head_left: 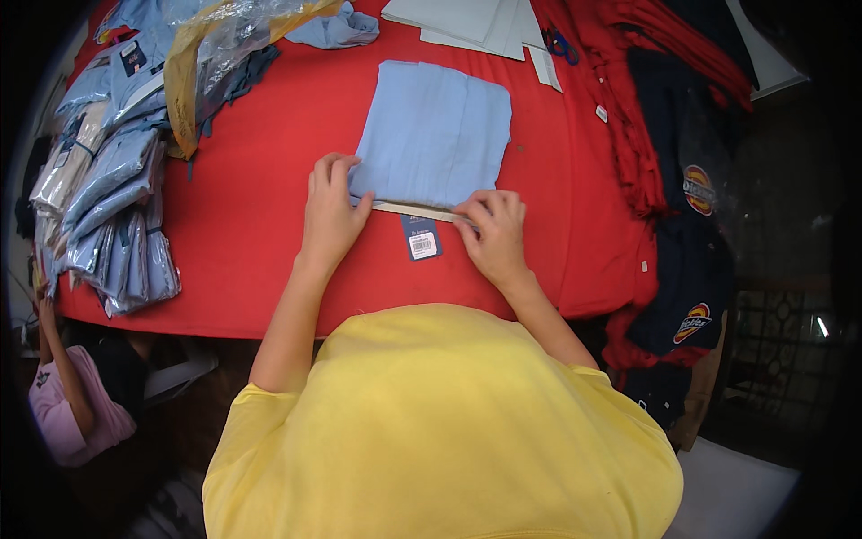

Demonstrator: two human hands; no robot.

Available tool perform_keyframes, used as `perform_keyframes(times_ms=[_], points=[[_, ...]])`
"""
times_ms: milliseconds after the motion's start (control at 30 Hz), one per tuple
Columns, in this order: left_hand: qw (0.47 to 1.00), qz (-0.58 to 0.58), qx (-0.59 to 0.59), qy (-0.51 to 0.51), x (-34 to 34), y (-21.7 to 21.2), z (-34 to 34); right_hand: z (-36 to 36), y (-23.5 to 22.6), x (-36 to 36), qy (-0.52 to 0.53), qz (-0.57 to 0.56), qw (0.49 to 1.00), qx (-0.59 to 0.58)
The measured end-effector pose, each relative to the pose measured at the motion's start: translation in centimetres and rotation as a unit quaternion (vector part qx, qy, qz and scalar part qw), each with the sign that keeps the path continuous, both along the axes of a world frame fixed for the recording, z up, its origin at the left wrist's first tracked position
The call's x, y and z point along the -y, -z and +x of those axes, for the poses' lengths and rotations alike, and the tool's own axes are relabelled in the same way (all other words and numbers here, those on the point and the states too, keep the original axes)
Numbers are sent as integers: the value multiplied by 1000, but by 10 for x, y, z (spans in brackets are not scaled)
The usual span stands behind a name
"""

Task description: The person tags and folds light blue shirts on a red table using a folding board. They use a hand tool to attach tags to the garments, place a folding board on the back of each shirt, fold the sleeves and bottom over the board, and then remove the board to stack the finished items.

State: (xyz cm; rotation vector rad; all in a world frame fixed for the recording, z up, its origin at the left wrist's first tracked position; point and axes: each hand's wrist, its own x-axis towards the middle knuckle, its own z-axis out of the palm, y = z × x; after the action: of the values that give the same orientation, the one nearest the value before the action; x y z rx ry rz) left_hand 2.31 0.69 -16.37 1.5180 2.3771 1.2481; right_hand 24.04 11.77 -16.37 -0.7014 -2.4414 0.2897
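A folded light blue garment (433,135) lies flat on the red cloth-covered table in front of me. Along its near edge shows a thin pale strip (415,211), like the edge of a board. From under that edge a dark blue hang tag (420,238) with a white label sticks out toward me. My left hand (334,211) has its fingers curled over the near left corner of the garment, thumb at the edge. At the near right corner, the thumb and fingers of my right hand (494,234) pinch the edge.
Piled at the left are folded garments in clear bags (135,234), with yellowish plastic wrap (184,90) over them. White sheets (476,22) lie at the far side. Red garments (620,117) and dark navy ones (669,260) line the right. Another person in pink (81,404) is at lower left.
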Motion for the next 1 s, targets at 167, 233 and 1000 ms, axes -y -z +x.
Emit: perform_keyframes(times_ms=[167,233,1000], points=[[968,34,-124,215,-22,-6,16,-10,29,-5,-4,-12,1000,-6],[969,8,-101,225,-25,11,18,-13,28,-3,-1,-10,1000,17],[960,-13,-148,238,-19,12,24,-42,-70,-85,50,10,993,-110]])
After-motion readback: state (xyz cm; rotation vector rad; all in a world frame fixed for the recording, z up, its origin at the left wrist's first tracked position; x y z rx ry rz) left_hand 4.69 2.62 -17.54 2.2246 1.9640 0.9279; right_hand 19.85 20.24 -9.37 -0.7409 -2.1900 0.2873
